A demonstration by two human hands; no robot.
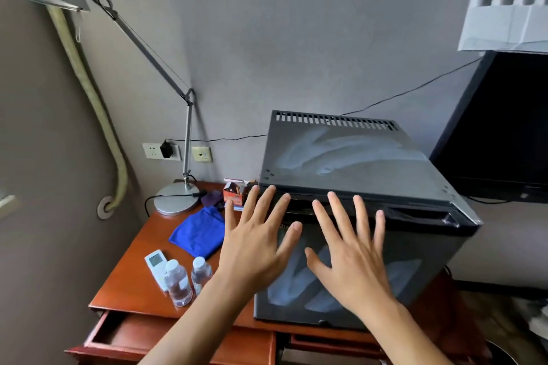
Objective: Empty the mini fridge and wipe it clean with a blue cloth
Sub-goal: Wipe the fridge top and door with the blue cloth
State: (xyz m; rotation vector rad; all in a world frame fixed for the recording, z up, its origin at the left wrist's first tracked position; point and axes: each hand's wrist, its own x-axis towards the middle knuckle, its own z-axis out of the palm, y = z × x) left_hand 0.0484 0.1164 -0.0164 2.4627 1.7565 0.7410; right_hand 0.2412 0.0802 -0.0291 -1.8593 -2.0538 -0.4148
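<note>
Both hands, left hand (257,243) and right hand (353,258), spread flat and hold nothing, in front of the shut mini fridge (355,163). Blue cloth (199,232) lies beside two water bottles (178,281).

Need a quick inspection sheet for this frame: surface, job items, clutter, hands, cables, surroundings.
Surface: red-brown desk, left drawer open.
Job's things: mini fridge door shut, wipe streaks on top and front; blue cloth lying on desk.
Clutter: two water bottles, remote, small orange box, desk lamp.
Hands: left hand and right hand spread, empty, before the fridge.
Cables: black cable along wall; charger in socket.
Surroundings: dark TV at right.
</note>
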